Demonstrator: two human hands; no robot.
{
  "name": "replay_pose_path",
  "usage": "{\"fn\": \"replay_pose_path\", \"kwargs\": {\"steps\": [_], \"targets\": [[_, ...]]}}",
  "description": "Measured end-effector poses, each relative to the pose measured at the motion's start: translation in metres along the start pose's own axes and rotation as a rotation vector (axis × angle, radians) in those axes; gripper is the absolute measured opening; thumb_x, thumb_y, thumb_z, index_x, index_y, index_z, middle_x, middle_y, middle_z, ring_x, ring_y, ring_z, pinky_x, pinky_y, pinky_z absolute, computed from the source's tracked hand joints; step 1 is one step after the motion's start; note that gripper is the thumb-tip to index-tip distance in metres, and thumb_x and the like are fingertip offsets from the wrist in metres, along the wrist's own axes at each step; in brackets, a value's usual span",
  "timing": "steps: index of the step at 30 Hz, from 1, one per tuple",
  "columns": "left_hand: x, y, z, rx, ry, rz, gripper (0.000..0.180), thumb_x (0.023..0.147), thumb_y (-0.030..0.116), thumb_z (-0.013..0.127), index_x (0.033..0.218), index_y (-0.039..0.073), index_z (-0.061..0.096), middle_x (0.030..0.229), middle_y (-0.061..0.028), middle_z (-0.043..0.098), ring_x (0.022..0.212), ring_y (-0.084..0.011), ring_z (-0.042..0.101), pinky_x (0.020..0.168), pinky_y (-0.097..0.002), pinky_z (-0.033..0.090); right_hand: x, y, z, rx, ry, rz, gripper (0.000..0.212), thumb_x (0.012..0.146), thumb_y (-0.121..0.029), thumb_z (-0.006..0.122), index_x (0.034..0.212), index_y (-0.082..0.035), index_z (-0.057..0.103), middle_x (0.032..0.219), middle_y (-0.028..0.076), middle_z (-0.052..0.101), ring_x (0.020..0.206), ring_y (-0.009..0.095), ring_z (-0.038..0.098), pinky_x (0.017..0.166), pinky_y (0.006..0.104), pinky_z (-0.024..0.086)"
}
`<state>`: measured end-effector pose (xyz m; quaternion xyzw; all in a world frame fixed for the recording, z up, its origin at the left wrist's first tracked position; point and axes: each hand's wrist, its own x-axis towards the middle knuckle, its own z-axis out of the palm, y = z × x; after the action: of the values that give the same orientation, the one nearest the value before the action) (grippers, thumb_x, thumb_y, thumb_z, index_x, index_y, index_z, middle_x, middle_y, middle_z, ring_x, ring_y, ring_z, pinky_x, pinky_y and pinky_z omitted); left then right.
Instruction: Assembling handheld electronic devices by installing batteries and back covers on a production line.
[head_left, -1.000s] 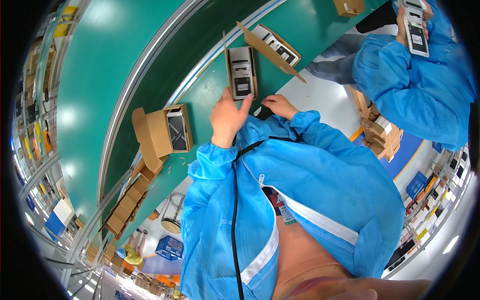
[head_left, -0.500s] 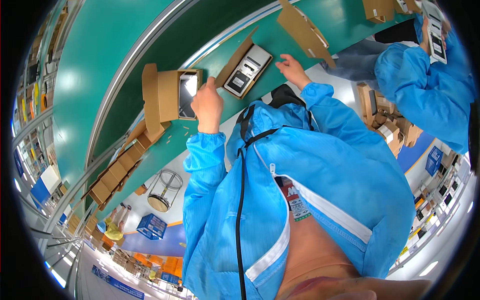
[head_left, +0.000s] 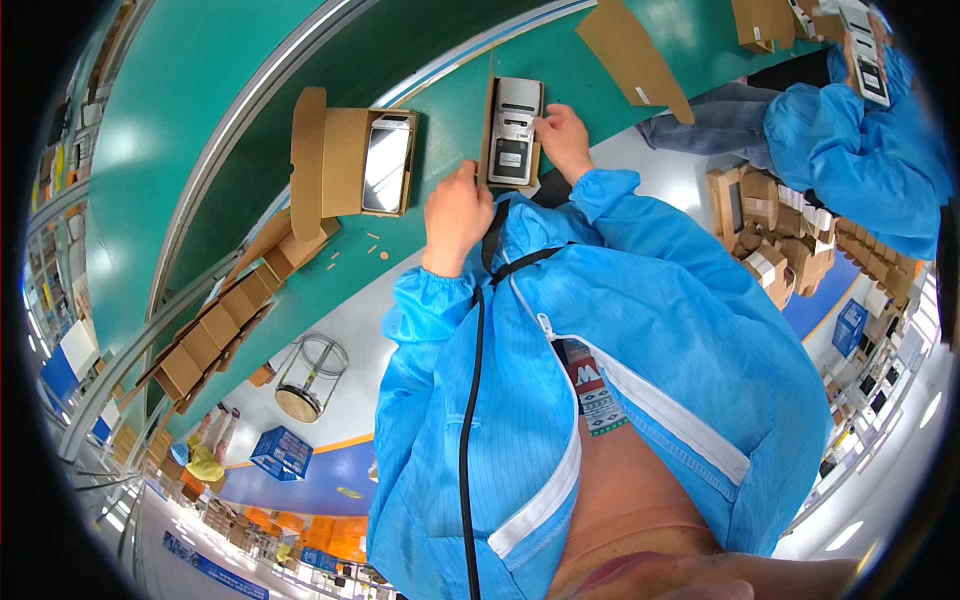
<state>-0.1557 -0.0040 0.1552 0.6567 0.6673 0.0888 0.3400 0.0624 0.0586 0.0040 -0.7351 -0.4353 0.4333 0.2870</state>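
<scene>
Right hand (head_left: 563, 140), head view: fingers bent, tips at the right edge of the middle carton (head_left: 487, 140); can't tell if gripping. Left hand (head_left: 458, 215): fingers half curled, just beside that carton's lower left corner; contact and grip unclear. Grey device (head_left: 515, 122) sits inside the carton, on the green desk (head_left: 445, 135). Left of the carton: second open carton (head_left: 345, 165) with a dark-screened device (head_left: 388, 165). Lower left of it: row of brown cartons (head_left: 220, 325). Upper right: cardboard flap (head_left: 635, 60). Far right of it: co-worker's blue sleeve (head_left: 830, 145), similar device (head_left: 866, 65) held up.
</scene>
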Motion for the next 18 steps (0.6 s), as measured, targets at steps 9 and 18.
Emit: {"fn": "replay_pose_path", "kwargs": {"steps": [9,18], "targets": [[-0.015,0.012,0.017,0.002,0.126,0.062,0.055,0.094,0.016,0.062,0.146,0.004,0.05,0.115,-0.0222,0.072,0.091,-0.0462,0.072,0.078,-0.0582,0.058,0.008,-0.079,0.035,-0.474,0.081,0.048,0.09,0.077,-0.046,0.088,0.139,0.006,0.049,0.137,0.028,0.054,0.13,0.045,0.052,0.112,0.0499,0.046],[-0.016,0.012,0.022,0.017,0.144,-0.023,0.05,0.094,0.014,0.061,0.142,0.003,0.055,0.1,-0.024,0.075,0.083,-0.0476,0.072,0.073,-0.0585,0.057,0.022,-0.101,0.054,-0.616,0.104,0.266,0.111,0.071,-0.064,0.086,0.141,0.013,0.047,0.146,0.028,0.047,0.138,0.044,0.044,0.116,0.0523,0.04]]}}
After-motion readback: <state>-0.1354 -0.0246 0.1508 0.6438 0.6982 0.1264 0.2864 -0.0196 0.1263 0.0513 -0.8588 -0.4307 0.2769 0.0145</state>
